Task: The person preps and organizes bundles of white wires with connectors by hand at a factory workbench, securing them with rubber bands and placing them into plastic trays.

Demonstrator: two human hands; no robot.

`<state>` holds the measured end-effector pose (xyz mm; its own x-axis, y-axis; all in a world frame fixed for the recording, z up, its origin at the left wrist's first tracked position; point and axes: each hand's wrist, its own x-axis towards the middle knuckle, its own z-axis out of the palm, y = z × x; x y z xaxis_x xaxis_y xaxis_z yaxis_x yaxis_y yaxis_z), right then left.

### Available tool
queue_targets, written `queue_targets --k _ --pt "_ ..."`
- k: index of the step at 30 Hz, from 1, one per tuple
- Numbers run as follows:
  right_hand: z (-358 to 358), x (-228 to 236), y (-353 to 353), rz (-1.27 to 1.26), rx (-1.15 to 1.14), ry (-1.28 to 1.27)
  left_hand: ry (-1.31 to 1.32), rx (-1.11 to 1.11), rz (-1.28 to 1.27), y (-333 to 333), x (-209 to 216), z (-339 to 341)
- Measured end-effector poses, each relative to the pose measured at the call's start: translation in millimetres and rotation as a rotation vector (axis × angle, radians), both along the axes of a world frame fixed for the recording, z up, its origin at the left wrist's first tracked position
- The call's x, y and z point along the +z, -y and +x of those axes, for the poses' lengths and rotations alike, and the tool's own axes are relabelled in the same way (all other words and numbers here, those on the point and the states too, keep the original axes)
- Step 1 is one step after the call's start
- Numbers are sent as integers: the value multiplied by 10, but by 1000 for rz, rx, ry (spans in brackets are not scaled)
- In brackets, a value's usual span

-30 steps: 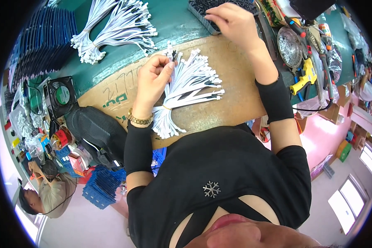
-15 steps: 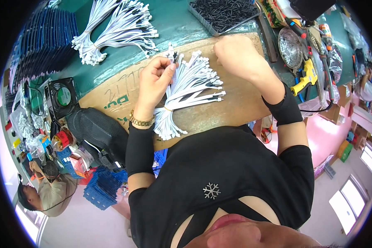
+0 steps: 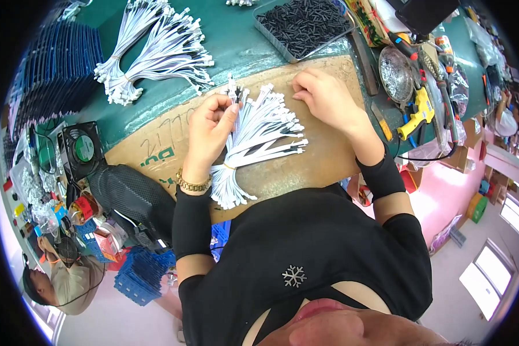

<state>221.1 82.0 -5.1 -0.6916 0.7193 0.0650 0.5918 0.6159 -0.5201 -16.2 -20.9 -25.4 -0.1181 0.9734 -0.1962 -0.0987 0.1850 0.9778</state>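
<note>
A bundle of white cables with small white connectors lies fanned out on a brown cardboard sheet, tied near its lower end. My left hand is closed at the bundle's upper left, thumb and fingers pinching several cable ends; short black pieces show beside the white connectors there. To the right of the bundle, above the cardboard, my right hand has its fingertips pressed together; anything in them is too small to make out. Beyond it stands a clear tray filled with short black tubes.
Two more tied cable bundles lie at the far left, near stacked dark blue panels. A cooling fan and black mesh bag sit left. At right are a metal pan and yellow glue gun.
My right hand has come away from the tray toward me, and its fingertips now show pinched together. My left hand keeps its grip on the cables. The whole view has shifted slightly.
</note>
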Motion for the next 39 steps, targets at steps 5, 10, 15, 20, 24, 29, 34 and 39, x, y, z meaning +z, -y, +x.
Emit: queue_targets --k 5,10,15,20,24,29,34,39 --pt "-58 -5 -35 53 96 -77 -21 -26 -16 6 18 -18" --pt "-395 177 -97 -102 201 -531 -77 -63 16 -10 -45 -25" --pt "-639 175 -154 -259 257 -689 -66 -45 11 23 -62 -33" --pt "-679 49 -143 -294 191 -714 -41 -64 0 31 -60 -47" --pt "-648 67 -117 -433 156 -695 -24 -61 -26 22 5 -27" --pt "-661 48 -110 -474 133 -700 -44 -77 -11 31 -11 -44" --pt "-663 6 -113 -412 163 -686 -32 -59 -19 31 0 -31" --pt "-652 23 -133 -454 196 -640 -31 -72 -9 31 3 -36"
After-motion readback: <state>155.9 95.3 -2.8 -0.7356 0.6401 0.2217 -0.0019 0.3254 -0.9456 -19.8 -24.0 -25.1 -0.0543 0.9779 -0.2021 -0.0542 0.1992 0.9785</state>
